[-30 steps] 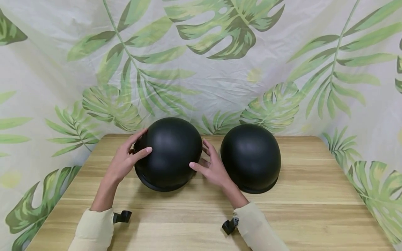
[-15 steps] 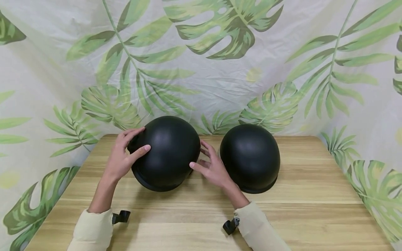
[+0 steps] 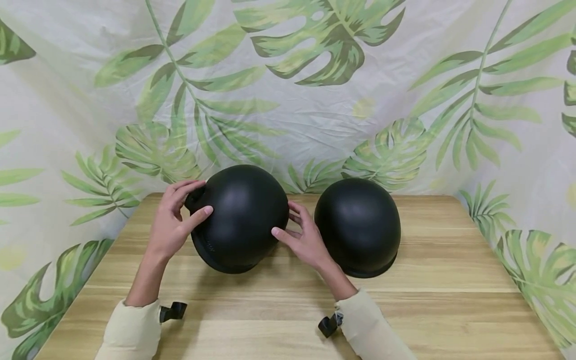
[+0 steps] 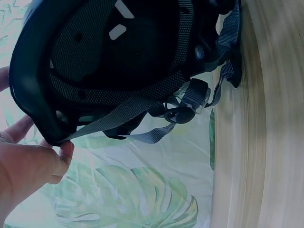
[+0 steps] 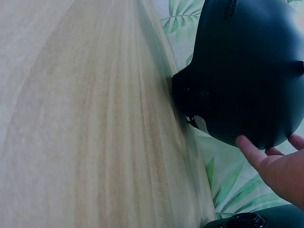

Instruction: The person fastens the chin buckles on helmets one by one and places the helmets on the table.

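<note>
A glossy-dark black helmet (image 3: 245, 215) is tilted between both hands, left of centre in the head view. My left hand (image 3: 171, 220) grips its left rim, thumb on one side and fingers on the other. In the left wrist view, the padded inside of this helmet (image 4: 128, 47) shows, with a grey chin strap (image 4: 114, 116) and buckle hanging from it. My right hand (image 3: 303, 237) touches the right side of the dome with extended thumb and fingertips. Whether the helmet's lower rim touches the table cannot be told. A second black helmet (image 3: 357, 225) rests dome up beside my right hand.
The wooden table (image 3: 450, 300) spreads under both helmets, its back edge close behind them. A leaf-patterned cloth (image 3: 310, 120) hangs at the back and sides. Small black mounts sit at both wrists by the pale sleeves (image 3: 130, 327).
The tilted helmet has turned slightly, so its left rim and a patch of small vent holes show more. My left hand has shifted a little left and up; my right hand has barely moved.
</note>
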### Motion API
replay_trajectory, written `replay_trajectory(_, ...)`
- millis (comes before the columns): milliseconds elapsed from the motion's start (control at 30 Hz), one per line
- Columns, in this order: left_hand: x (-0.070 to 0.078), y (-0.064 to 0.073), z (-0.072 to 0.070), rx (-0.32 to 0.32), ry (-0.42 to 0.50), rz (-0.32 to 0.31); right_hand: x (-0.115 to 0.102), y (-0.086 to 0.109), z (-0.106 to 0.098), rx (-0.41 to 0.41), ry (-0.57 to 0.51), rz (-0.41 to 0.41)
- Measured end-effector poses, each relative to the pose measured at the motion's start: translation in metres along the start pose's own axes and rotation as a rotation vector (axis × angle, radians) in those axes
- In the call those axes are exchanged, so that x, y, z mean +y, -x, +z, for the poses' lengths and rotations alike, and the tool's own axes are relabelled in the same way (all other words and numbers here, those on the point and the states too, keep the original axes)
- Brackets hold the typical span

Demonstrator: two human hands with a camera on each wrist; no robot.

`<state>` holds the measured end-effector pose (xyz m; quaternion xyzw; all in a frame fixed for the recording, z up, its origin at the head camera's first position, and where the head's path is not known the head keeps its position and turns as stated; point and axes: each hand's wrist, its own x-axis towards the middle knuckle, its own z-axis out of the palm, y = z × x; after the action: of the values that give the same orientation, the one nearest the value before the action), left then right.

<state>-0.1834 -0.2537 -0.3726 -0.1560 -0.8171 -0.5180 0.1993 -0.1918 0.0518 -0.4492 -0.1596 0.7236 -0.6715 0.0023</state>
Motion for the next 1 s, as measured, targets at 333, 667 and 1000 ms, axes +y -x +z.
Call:
replay_trajectory(333,0.0071,0.0011,-0.0050,-0.106,-0.076,-0.276,-0.0026,0.0013,-0.0007,-0.014,0.022,-0.005)
replay_trajectory(667,0.0058,0.0026,-0.0016,-0.081,0.034,-0.158,0.0021,0.0006,0.0044,-0.009,-0.032,0.025)
replay_trajectory(1000,0.0057,0.0021,-0.0003,-0.064,0.052,-0.143,0.0053,0.0005,0.0066,0.005,-0.030,0.043)
